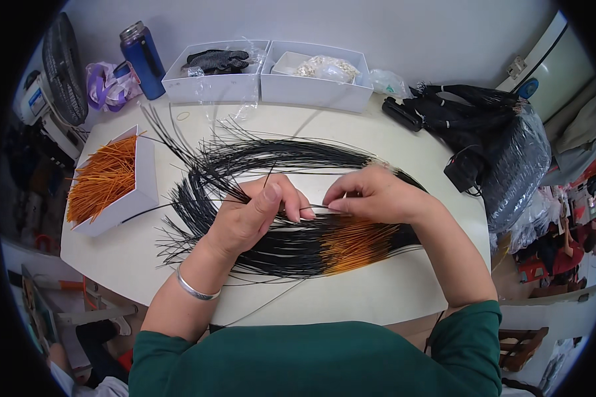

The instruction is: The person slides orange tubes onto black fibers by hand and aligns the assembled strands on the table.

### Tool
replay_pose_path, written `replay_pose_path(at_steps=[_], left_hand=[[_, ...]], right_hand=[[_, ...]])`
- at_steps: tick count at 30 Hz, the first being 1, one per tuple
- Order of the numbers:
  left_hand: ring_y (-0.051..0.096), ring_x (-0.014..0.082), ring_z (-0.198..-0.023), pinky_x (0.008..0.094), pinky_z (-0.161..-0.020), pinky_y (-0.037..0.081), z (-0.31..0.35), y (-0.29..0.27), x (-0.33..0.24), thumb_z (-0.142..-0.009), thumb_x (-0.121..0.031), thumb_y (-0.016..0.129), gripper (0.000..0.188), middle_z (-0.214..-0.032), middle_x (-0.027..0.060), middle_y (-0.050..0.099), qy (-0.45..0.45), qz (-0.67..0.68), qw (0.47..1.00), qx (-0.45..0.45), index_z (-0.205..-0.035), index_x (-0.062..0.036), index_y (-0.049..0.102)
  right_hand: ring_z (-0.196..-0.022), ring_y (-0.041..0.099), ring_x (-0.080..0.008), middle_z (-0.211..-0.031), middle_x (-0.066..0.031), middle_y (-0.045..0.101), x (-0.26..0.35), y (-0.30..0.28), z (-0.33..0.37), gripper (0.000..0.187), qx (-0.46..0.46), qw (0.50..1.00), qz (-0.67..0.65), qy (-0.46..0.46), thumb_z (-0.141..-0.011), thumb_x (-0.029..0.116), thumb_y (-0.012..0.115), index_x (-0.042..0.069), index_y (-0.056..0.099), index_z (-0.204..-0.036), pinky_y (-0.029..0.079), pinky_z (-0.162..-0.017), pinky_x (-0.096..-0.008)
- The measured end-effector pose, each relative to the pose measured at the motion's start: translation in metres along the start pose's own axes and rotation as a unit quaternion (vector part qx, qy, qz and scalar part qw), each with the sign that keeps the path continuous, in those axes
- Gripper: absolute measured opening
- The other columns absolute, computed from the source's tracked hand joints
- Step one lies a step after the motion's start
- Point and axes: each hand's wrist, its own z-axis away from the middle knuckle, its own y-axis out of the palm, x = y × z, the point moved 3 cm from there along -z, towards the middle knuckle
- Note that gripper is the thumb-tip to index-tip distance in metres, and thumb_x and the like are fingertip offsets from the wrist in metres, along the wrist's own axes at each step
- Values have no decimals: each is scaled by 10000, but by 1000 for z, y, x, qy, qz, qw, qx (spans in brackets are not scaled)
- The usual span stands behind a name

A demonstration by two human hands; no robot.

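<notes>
Over the middle of the table, my left hand point(258, 215) is closed around several thin black wires, whose loose ends fan out up and to the left. My right hand point(377, 193) pinches a black wire between thumb and fingertips, close to the left fingertips. Beneath both hands a large looped bundle of black wires point(271, 255) lies on the table. Orange thin tubes point(357, 245) sit side by side along part of the bundle, below my right hand. Left of the bundle, a white box point(146, 165) holds many loose orange tubes point(102, 178).
Two white boxes point(212, 88) with gloves and small parts stand along the back, beside a blue bottle point(144, 63). Black cables point(463, 109) and a plastic-wrapped bundle point(516, 159) lie at the right. A fan point(65, 69) stands at the far left. The pale table point(285, 304) carries everything.
</notes>
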Motion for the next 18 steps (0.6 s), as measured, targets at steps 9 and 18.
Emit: replay_pose_path(at_steps=[9, 18], left_hand=[[621, 228, -847, 345, -815, 485, 0, 4, -2, -994, -437, 417, 500, -760, 106, 573, -34, -35, 999, -6, -793, -8, 579], [526, 124, -867, 299, -890, 438, 0, -3, 5, -1025, -319, 391, 384, -1003, 70, 576, -40, -23, 995, -93, -852, -28, 572]], right_hand=[[-815, 619, -241, -883, -148, 661, 9, 16, -7, 203, 144, 985, 64, -68, -889, 193, 632, 20, 679, -984, 475, -756, -339], [-669, 587, -146, -725, -66, 636, 9, 0, 0, 149, -52, 994, 44, -84, -846, 150, 688, 12, 646, -888, 466, -620, -294]])
